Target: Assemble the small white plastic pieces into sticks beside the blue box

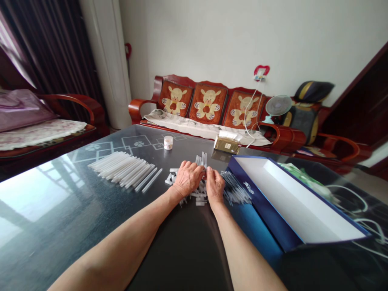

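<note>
My left hand (188, 178) is above a pile of short whitish caps or tubes (200, 199), its fingers curled down and mostly hidden behind the knuckles. My right hand (215, 185) is close beside it, thumb and fingers pinched together. What either hand grips is too small and covered to make out. Just beyond the fingertips, a few slim pale sticks (201, 158) point away from me. To the left lies a row of long white pen-like tubes (127, 169) with tapered far ends. Right of my right hand is a heap of thin, dark-and-clear rods like pen refills (236, 189).
An open blue box (273, 202) with a white inside stands at the right of the dark glossy table (91, 218). Beyond it are a green-and-white plastic bag (309, 180) and white cables (370, 226). Farther back stand a small white jar (168, 142) and a tissue box (226, 144).
</note>
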Demonstrator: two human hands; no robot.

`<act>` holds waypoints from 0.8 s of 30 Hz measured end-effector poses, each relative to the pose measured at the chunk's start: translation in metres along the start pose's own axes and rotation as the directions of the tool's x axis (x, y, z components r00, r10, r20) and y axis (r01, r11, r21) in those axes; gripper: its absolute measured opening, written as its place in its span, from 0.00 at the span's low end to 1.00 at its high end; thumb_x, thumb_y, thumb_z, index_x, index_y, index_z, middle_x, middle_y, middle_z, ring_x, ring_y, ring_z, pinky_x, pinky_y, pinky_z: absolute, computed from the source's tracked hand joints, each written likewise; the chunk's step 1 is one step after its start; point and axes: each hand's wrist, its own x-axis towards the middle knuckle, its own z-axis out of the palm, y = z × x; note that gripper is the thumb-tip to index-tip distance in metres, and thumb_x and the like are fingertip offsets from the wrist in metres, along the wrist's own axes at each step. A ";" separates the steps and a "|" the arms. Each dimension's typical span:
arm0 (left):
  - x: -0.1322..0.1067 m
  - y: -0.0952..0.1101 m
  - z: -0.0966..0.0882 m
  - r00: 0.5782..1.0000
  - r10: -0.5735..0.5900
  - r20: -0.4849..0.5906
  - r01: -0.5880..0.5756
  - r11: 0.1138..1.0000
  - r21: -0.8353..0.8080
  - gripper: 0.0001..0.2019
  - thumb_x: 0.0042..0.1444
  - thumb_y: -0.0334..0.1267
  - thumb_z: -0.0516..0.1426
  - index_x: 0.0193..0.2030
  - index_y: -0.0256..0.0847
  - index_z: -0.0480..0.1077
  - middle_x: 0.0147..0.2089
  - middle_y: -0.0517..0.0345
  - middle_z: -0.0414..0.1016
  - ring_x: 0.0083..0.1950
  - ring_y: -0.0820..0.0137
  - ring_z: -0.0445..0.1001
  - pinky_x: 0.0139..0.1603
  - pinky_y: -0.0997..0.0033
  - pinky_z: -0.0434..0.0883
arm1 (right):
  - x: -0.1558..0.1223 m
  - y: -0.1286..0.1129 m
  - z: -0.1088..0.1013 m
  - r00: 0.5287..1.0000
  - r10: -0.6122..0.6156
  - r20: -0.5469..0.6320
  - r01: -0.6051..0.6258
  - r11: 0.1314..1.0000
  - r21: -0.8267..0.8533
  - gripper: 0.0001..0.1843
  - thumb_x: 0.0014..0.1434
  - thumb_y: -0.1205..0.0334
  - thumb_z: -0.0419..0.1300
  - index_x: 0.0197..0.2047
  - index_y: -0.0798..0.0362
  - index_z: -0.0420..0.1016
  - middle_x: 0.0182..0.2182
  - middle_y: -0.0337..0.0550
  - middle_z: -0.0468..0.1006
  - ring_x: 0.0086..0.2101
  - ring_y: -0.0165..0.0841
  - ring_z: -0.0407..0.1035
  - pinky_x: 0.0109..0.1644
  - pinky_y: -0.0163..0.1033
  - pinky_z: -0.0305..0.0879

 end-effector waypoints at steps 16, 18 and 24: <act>-0.001 -0.006 0.006 0.999 -0.002 -0.054 0.004 0.999 0.036 0.16 0.66 0.43 0.44 0.43 0.44 0.71 0.32 0.55 0.68 0.36 0.64 0.62 0.42 0.62 0.55 | 0.000 0.002 0.005 1.000 -0.015 -0.022 0.015 1.000 0.024 0.22 0.58 0.45 0.51 0.38 0.56 0.74 0.31 0.47 0.79 0.32 0.35 0.72 0.39 0.40 0.66; -0.001 -0.005 0.006 0.999 0.001 -0.046 0.000 0.999 0.035 0.16 0.66 0.44 0.44 0.43 0.45 0.71 0.31 0.55 0.68 0.36 0.64 0.62 0.42 0.62 0.55 | 0.000 0.004 0.005 0.999 -0.039 -0.023 0.038 0.998 -0.041 0.21 0.57 0.45 0.51 0.34 0.55 0.74 0.29 0.46 0.78 0.32 0.36 0.72 0.39 0.40 0.66; 0.000 -0.005 0.005 1.000 -0.019 -0.015 0.019 1.000 0.017 0.16 0.65 0.42 0.44 0.44 0.45 0.72 0.32 0.54 0.68 0.36 0.64 0.62 0.42 0.62 0.54 | 0.000 0.006 0.004 0.995 -0.101 0.014 0.102 0.994 -0.034 0.18 0.57 0.51 0.51 0.39 0.55 0.75 0.35 0.47 0.79 0.37 0.36 0.72 0.43 0.40 0.66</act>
